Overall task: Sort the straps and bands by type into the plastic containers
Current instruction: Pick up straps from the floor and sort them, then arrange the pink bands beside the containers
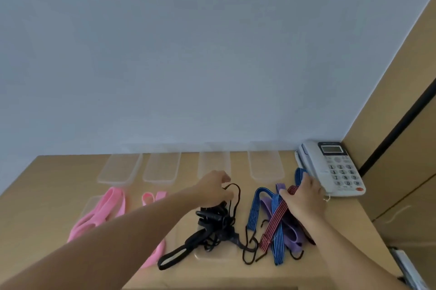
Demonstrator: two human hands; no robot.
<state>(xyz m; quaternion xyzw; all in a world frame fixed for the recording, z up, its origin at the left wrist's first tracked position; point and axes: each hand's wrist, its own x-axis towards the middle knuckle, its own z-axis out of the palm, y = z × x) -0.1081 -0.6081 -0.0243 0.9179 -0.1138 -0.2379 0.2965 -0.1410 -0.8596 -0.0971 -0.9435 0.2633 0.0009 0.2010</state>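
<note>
Mid-desk | L hand pinches black cord | R hand grips red strap nr phone | tubs at back edge

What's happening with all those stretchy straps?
A person is sorting straps on a wooden desk. The left hand pinches a thin black cord rising from the black pile. The right hand grips a red striped strap lying among blue striped straps and a purple band. Pink bands lie to the left. The four clear containers by the wall look empty.
</note>
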